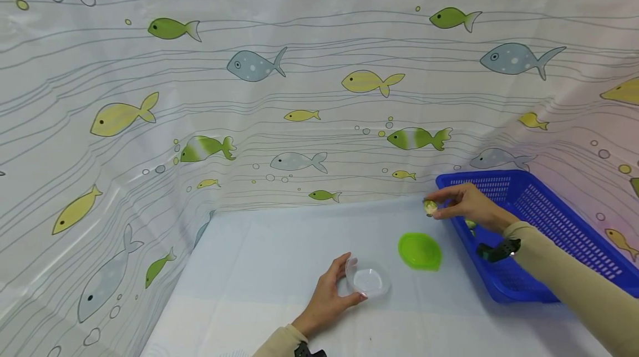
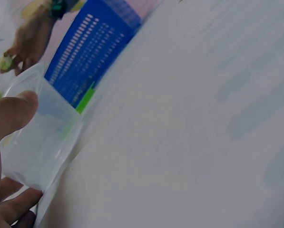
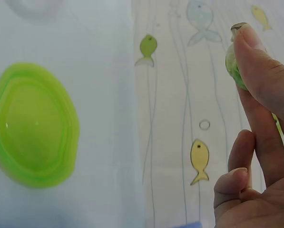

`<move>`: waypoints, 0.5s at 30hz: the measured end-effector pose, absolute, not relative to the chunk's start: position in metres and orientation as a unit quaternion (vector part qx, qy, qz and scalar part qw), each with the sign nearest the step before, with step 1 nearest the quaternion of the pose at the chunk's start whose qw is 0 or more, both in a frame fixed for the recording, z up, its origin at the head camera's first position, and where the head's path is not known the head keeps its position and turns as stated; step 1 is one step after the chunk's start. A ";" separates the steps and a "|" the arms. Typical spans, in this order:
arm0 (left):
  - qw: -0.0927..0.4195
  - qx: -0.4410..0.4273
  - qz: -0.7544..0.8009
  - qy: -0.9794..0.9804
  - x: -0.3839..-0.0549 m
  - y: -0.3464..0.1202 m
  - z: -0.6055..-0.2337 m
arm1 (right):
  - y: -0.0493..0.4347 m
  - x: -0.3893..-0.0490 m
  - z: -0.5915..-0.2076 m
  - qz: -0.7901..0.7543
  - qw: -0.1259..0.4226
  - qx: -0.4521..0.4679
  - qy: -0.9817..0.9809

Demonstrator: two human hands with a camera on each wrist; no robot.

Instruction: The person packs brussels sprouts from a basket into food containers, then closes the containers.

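My left hand (image 1: 330,294) grips a small clear plastic tub (image 1: 370,282) on the table, thumb on the near side and fingers at the back. In the left wrist view, the thumb lies over the tub's clear wall (image 2: 49,137). My right hand (image 1: 471,207) is raised by the left rim of the blue basket, pinching a Brussels sprout (image 1: 430,207) between thumb and fingers. The right wrist view shows the sprout (image 3: 233,64) pale green with a brownish cut end, partly hidden by the thumb. A lime-green lid (image 1: 420,251) lies between the tub and the basket.
The blue plastic basket (image 1: 574,224) with slotted walls stands at the right of the white table (image 1: 269,257). Another green sprout (image 1: 470,225) shows inside it, by the right hand. A fish-printed curtain (image 1: 309,91) hangs behind the table and along its sides.
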State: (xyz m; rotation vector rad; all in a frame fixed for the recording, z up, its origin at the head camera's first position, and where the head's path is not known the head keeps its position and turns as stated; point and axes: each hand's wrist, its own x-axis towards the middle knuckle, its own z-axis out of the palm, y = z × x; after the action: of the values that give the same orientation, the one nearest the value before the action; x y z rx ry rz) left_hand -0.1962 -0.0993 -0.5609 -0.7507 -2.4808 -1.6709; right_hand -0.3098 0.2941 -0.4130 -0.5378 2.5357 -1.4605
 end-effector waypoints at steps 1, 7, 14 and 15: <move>0.027 -0.242 -0.542 -0.805 -0.196 -0.099 -0.561 | 0.291 -0.309 -0.413 -0.490 0.085 -0.184 0.848; 0.023 -0.242 -0.542 -0.805 -0.196 -0.099 -0.561 | 0.275 -0.307 -0.411 -0.493 0.102 -0.199 0.841; 0.021 -0.238 -0.538 -0.809 -0.195 -0.099 -0.560 | 0.255 -0.304 -0.419 -0.496 0.114 -0.220 0.833; 0.021 -0.238 -0.537 -0.809 -0.194 -0.099 -0.560 | 0.252 -0.303 -0.421 -0.498 0.116 -0.226 0.829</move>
State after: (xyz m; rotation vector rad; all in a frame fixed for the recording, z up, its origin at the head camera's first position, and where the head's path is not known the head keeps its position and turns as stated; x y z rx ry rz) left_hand -0.1945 -0.0994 -0.5596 -0.7386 -2.5072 -1.6652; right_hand -0.3034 0.2524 -0.4209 -0.6605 2.4293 -1.4574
